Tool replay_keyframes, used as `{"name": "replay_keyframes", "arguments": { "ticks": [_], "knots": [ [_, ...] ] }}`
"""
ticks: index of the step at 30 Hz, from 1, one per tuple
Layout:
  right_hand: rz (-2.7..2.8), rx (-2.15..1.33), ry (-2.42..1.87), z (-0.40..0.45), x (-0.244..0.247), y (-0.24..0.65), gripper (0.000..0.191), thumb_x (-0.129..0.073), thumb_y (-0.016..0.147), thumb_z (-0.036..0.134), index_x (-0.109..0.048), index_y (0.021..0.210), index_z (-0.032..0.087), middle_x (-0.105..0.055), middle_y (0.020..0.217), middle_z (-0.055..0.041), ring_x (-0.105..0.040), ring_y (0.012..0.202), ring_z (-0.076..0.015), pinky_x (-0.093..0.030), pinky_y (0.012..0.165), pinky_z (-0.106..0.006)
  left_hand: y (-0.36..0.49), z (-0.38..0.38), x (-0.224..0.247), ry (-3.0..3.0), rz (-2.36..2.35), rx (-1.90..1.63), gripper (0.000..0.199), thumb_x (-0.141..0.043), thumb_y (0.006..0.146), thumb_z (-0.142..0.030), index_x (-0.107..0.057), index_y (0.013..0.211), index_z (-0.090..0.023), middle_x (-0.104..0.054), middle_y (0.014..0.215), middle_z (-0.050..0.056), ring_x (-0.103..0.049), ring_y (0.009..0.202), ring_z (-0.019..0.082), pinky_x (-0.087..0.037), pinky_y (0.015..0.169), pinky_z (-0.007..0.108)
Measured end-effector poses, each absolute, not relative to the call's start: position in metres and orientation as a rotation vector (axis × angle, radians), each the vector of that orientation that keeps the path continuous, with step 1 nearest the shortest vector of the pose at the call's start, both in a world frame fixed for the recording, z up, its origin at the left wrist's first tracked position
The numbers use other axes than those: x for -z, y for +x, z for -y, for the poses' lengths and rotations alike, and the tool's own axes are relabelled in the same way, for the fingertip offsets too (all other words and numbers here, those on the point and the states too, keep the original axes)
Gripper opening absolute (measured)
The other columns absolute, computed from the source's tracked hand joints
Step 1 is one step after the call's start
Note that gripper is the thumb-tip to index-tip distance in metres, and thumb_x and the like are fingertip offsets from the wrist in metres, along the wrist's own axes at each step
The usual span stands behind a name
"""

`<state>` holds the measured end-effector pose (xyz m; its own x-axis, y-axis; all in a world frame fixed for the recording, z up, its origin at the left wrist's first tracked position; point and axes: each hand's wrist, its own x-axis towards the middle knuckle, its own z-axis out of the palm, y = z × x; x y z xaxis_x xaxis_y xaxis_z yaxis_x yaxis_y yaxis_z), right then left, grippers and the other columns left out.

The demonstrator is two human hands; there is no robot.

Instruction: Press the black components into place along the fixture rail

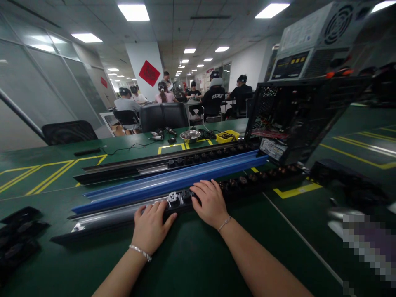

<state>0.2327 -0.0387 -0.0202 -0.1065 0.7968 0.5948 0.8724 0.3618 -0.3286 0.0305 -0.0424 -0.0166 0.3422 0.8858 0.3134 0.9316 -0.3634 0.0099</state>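
A long black rail (105, 218) lies across the green table, with a row of dark round parts along its right half. My left hand (150, 227) rests on its near edge, fingers apart and holding nothing. To the right, my right hand (210, 202) lies over the same rail with its fingers bent; what is under them is hidden. Between my hands a small part with a white marking (172, 197) sits in the rail. Just behind are long blue rails (173, 178), and beyond them another black rail (107, 175).
An open black computer case (297, 115) carries power supply units (293, 64) at the right. A metal bowl (190, 135) and a yellow tray (227, 136) stand at the back. Dark parts (20, 235) lie at the left. Several people sit beyond the table.
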Motion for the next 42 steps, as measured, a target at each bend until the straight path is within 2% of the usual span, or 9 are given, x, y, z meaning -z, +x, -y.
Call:
{"name": "replay_keyframes", "arguments": {
  "ticks": [7, 11, 14, 17, 21, 24, 29, 35, 42],
  "knots": [
    [1.929, 0.162, -1.448, 0.038, 0.021, 0.234, 0.03, -0.045, 0.081, 0.026, -0.059, 0.108, 0.026, -0.061, 0.113, -0.001, -0.044, 0.114, -0.0179, -0.017, 0.106, -0.039, 0.032, 0.04, 0.026, -2.362, 1.636, 0.585, 0.038, -0.043, 0.083, -0.045, -0.052, 0.107, -0.018, -0.062, 0.104, 0.011, -0.054, 0.1, 0.026, -0.03, 0.093, 0.047],
    [1.928, 0.178, -1.453, 0.038, 0.023, 0.235, 0.033, -0.044, 0.081, 0.025, -0.057, 0.112, 0.024, -0.06, 0.115, -0.0017, -0.043, 0.115, -0.0177, -0.016, 0.106, -0.038, 0.036, 0.042, 0.029, -2.324, 1.588, 0.793, 0.04, -0.047, 0.081, -0.039, -0.047, 0.115, -0.018, -0.048, 0.126, 0.014, -0.044, 0.116, 0.026, -0.035, 0.094, 0.043],
    [1.937, 0.187, -1.446, 0.038, 0.024, 0.236, 0.034, -0.044, 0.081, 0.025, -0.056, 0.112, 0.022, -0.06, 0.115, -0.0023, -0.043, 0.115, -0.0185, -0.016, 0.106, -0.038, 0.042, 0.046, 0.029, -2.381, 1.504, 0.691, 0.049, -0.049, 0.08, -0.037, -0.041, 0.127, -0.027, -0.032, 0.141, 0.011, -0.029, 0.129, 0.028, -0.029, 0.1, 0.048],
    [1.943, 0.198, -1.448, 0.039, 0.023, 0.235, 0.035, -0.042, 0.082, 0.026, -0.056, 0.113, 0.022, -0.059, 0.116, -0.0022, -0.042, 0.116, -0.0188, -0.016, 0.107, -0.039, 0.046, 0.049, 0.029, -2.383, 1.509, 0.536, 0.054, -0.05, 0.079, -0.04, -0.036, 0.132, -0.036, -0.025, 0.146, 0.007, -0.019, 0.133, 0.032, -0.019, 0.103, 0.055],
    [1.925, 0.23, -1.474, 0.041, 0.022, 0.233, 0.04, -0.042, 0.082, 0.027, -0.051, 0.121, 0.024, -0.052, 0.126, -0.003, -0.036, 0.122, -0.0209, -0.012, 0.107, -0.043, 0.05, 0.051, 0.03, -2.377, 1.53, 0.436, 0.057, -0.05, 0.079, -0.043, -0.034, 0.134, -0.037, -0.026, 0.146, 0.006, -0.015, 0.134, 0.034, -0.011, 0.104, 0.058],
    [1.958, 0.227, -1.45, 0.042, 0.023, 0.231, 0.041, -0.041, 0.082, 0.028, -0.05, 0.122, 0.025, -0.05, 0.129, -0.0027, -0.034, 0.123, -0.0209, -0.011, 0.107, -0.045, 0.052, 0.052, 0.031, -2.37, 1.514, 0.414, 0.059, -0.049, 0.08, -0.041, -0.032, 0.136, -0.034, -0.027, 0.146, 0.009, -0.015, 0.134, 0.033, -0.009, 0.104, 0.057],
    [1.954, 0.21, -1.456, 0.041, 0.025, 0.231, 0.038, -0.042, 0.082, 0.028, -0.054, 0.118, 0.025, -0.053, 0.125, -0.0025, -0.034, 0.123, -0.0208, -0.01, 0.107, -0.046, 0.053, 0.055, 0.031, -2.337, 1.47, 0.403, 0.06, -0.049, 0.08, -0.037, -0.031, 0.137, -0.028, -0.031, 0.143, 0.013, -0.02, 0.133, 0.031, -0.011, 0.105, 0.054],
    [1.937, 0.215, -1.443, 0.039, 0.027, 0.231, 0.034, -0.044, 0.081, 0.028, -0.058, 0.112, 0.025, -0.056, 0.121, -0.0027, -0.036, 0.122, -0.021, -0.011, 0.107, -0.045, 0.054, 0.059, 0.03, -2.301, 1.507, 0.404, 0.05, -0.048, 0.081, -0.034, -0.042, 0.13, -0.027, -0.034, 0.142, 0.012, -0.023, 0.132, 0.033, -0.013, 0.105, 0.054],
    [1.932, 0.235, -1.436, 0.039, 0.027, 0.231, 0.032, -0.044, 0.08, 0.027, -0.06, 0.108, 0.025, -0.056, 0.121, -0.0039, -0.037, 0.121, -0.0219, -0.015, 0.106, -0.045, 0.053, 0.059, 0.029, -2.281, 1.623, 0.396, 0.049, -0.049, 0.079, -0.032, -0.045, 0.127, -0.028, -0.037, 0.14, 0.012, -0.027, 0.129, 0.035, -0.019, 0.102, 0.055]
  ]
}}
